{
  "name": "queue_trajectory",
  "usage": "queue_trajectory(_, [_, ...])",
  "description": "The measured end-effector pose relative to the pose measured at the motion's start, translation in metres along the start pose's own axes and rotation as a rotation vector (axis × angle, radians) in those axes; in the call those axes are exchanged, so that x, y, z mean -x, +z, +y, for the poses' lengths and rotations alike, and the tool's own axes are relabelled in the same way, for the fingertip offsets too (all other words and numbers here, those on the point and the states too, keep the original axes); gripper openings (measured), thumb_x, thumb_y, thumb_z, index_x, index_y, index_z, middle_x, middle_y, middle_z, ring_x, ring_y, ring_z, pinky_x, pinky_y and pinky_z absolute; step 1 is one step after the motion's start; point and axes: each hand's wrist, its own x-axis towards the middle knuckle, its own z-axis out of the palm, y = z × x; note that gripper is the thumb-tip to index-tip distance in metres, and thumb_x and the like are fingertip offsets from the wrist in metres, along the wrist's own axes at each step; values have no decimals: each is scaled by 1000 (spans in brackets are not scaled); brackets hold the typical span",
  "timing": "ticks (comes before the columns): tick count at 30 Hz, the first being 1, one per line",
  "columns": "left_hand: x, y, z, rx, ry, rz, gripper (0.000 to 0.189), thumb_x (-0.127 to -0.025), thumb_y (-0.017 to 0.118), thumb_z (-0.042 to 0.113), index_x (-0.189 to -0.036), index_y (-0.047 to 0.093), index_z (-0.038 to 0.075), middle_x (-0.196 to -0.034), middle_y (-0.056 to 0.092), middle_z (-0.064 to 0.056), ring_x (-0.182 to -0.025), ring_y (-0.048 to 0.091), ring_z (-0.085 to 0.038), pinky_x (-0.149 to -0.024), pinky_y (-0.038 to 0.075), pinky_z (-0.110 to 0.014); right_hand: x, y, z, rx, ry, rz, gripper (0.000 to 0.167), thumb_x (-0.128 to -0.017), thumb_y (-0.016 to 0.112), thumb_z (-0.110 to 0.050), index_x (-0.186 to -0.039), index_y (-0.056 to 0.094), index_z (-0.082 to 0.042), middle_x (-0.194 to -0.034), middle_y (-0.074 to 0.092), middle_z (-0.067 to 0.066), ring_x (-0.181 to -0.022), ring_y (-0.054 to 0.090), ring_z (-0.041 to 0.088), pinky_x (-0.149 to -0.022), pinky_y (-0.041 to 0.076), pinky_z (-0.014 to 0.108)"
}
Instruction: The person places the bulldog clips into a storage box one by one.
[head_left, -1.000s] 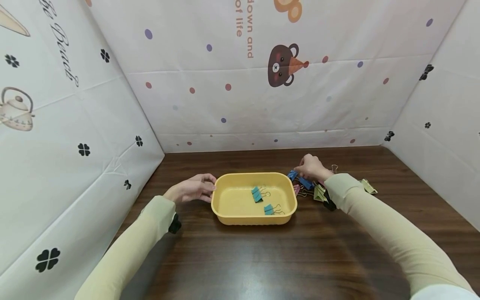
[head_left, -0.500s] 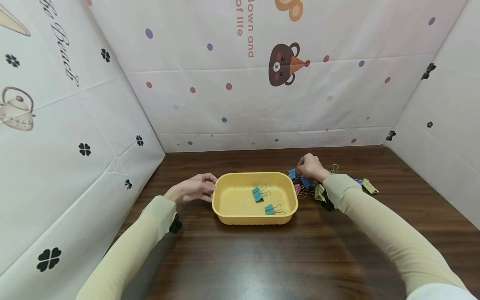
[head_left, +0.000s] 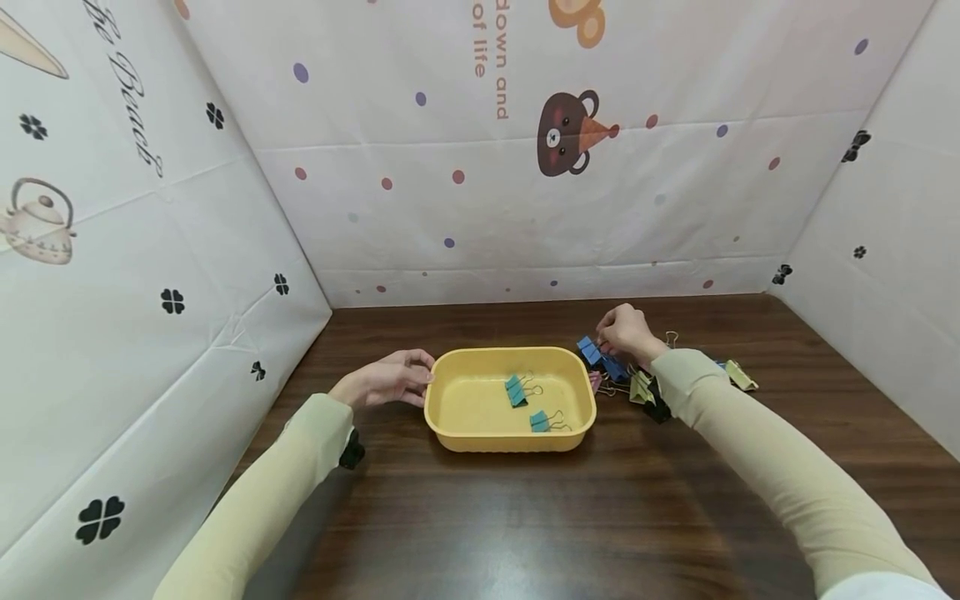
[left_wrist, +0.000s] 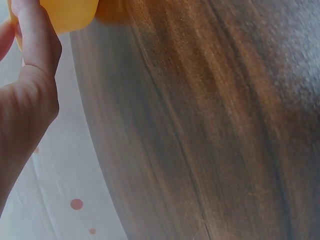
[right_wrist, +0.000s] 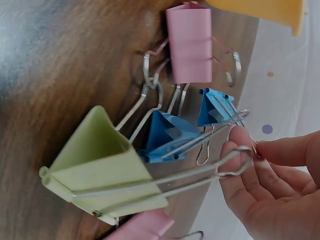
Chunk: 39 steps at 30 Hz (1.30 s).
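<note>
In the head view, my left hand (head_left: pixel 390 379) holds the left rim of a yellow plastic basin (head_left: pixel 457 442) by the fingertips. Two teal binder clips, one upper (head_left: pixel 515 390) and one lower (head_left: pixel 540 422), lie inside it. To the right of the basin, my right hand (head_left: pixel 628 332) pinches a wire handle of a blue binder clip (right_wrist: pixel 215 107) between thumb and fingers. Close under that hand sits another blue clip (right_wrist: pixel 167 135). A light green clip (right_wrist: pixel 100 175) and a pink clip (right_wrist: pixel 190 45) lie nearby in the right wrist view.
More clips surround the right wrist, among them a black one (head_left: pixel 657 407) and a pale yellow-green one (head_left: pixel 740 375) farther right. The dark wooden table (head_left: pixel 480 525) meets a printed white cloth wall (head_left: pixel 487 217) behind the basin.
The blue clip at my right fingertips has turned and tilted, and the right hand has shifted slightly to the right. My left hand stays at the basin's rim.
</note>
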Motion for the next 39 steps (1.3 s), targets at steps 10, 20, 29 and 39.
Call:
queue_trajectory(10, [0, 0, 1, 6, 3, -14, 24, -97, 54, 5, -116, 40, 6, -97, 57, -7, -79, 63, -18, -73, 58, -34, 3, -13, -14, -39, 17, -8, 26, -94, 46, -3, -109, 62, 12, -87, 71, 21, -64, 69, 17, -60, 59, 33])
queue_trajectory(20, [0, -1, 0, 4, 4, -7, 23, -97, 53, 5, -116, 41, 5, -99, 56, -9, -80, 63, -18, -73, 59, -35, 7, -17, -32, -29, -41, -1, 22, -97, 50, -7, -106, 65, 8, -88, 72, 22, -68, 70, 23, -63, 59, 40])
queue_trajectory(29, [0, -1, 1, 9, -2, -10, 21, -97, 53, 5, -115, 42, 6, -96, 57, -7, -78, 63, -18, -72, 59, -34, 13, -16, -55, -62, -80, -32, 21, -96, 52, -6, -105, 65, 9, -91, 71, 24, -76, 71, 32, -57, 57, 28])
queue_trajectory(39, [-2, -2, 0, 7, -7, -10, 20, -97, 54, 5, -113, 42, 7, -95, 57, -7, -77, 62, -17, -72, 59, -34, 20, -11, -74, -80, -118, -69, 20, -95, 54, -6, -104, 66, 7, -89, 72, 23, -62, 68, 17, -54, 55, 24])
